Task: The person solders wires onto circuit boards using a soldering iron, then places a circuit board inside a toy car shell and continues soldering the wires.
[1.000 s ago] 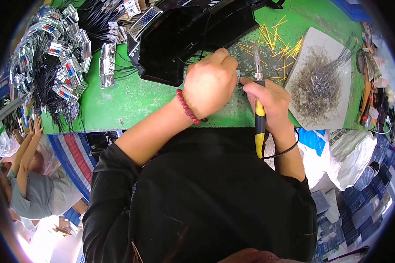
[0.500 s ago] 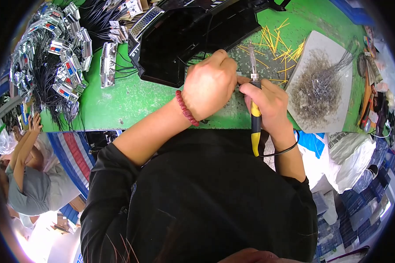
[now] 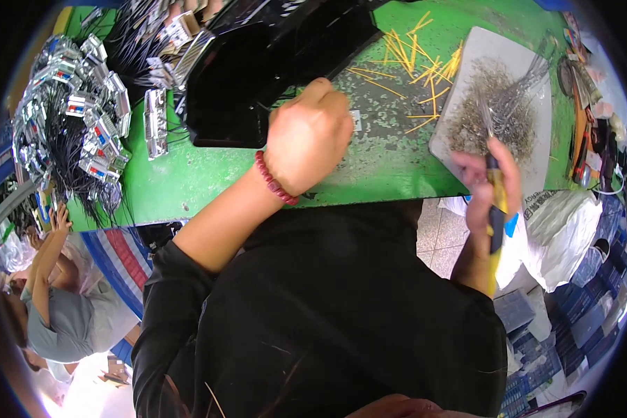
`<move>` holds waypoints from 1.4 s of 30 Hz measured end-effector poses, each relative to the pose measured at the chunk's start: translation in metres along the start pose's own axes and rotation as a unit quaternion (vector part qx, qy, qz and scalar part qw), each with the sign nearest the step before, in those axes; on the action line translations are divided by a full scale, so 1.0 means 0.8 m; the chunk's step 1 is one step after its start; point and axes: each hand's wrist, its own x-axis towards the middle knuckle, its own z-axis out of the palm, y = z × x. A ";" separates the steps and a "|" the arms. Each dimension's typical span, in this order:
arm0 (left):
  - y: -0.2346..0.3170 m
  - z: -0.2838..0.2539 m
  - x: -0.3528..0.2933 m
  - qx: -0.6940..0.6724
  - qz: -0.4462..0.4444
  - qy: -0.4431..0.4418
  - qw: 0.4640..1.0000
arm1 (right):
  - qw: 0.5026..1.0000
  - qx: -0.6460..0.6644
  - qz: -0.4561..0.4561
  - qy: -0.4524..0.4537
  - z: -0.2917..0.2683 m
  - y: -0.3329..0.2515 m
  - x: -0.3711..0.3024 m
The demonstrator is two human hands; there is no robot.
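My right hand (image 3: 491,181), blurred by motion, grips a soldering iron (image 3: 494,230) with a yellow and black handle. Its metal tip end points away from me, over a pile of grey debris and fine wire strands (image 3: 491,115) on a pale board (image 3: 442,136). My left hand (image 3: 310,136) is closed, back of the hand up, at the near right end of a large black plastic housing (image 3: 226,97). What its fingers pinch is hidden. A red bead bracelet (image 3: 275,182) circles that wrist.
Thin yellow tubes (image 3: 435,73) lie scattered on the green worktable (image 3: 390,164). Silver modules with black wires (image 3: 97,129) are heaped on the left; one silver module (image 3: 155,122) lies apart. Hand tools (image 3: 582,139) line the right edge. Another person (image 3: 66,306) works at far left.
My right hand has carried the soldering iron away from my left hand, rightward to the debris pile. The left hand stays closed by the housing. The whole view has shifted slightly.
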 end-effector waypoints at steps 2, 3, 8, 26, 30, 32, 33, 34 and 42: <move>0.000 -0.003 0.003 -0.002 0.008 -0.009 1.000 | 0.996 -0.076 0.023 0.038 -0.037 -0.008 -0.014; 0.002 -0.003 0.003 -0.010 0.005 -0.010 1.000 | 0.992 -0.080 0.026 0.093 -0.053 0.001 -0.026; 0.001 -0.005 0.001 0.016 0.008 -0.015 1.000 | 0.956 0.121 -0.021 0.265 -0.114 0.052 -0.022; 0.006 0.006 0.003 0.016 0.021 0.014 1.000 | 0.947 0.040 0.052 0.314 -0.119 0.095 0.008; 0.003 0.004 0.003 0.014 0.024 0.010 1.000 | 0.941 0.029 0.045 0.333 -0.112 0.090 0.011; 0.002 0.002 0.002 0.013 0.030 0.014 0.999 | 0.943 0.006 0.060 0.326 -0.107 0.086 0.016; 0.003 0.001 0.001 0.016 0.018 0.009 1.000 | 0.944 0.007 0.060 0.323 -0.108 0.088 0.014; 0.003 0.000 0.000 0.019 0.005 0.003 1.000 | 0.942 0.030 0.035 0.334 -0.110 0.092 0.008; 0.000 0.004 0.002 0.000 0.028 0.015 1.000 | 0.975 0.133 -0.067 0.167 -0.011 0.027 -0.018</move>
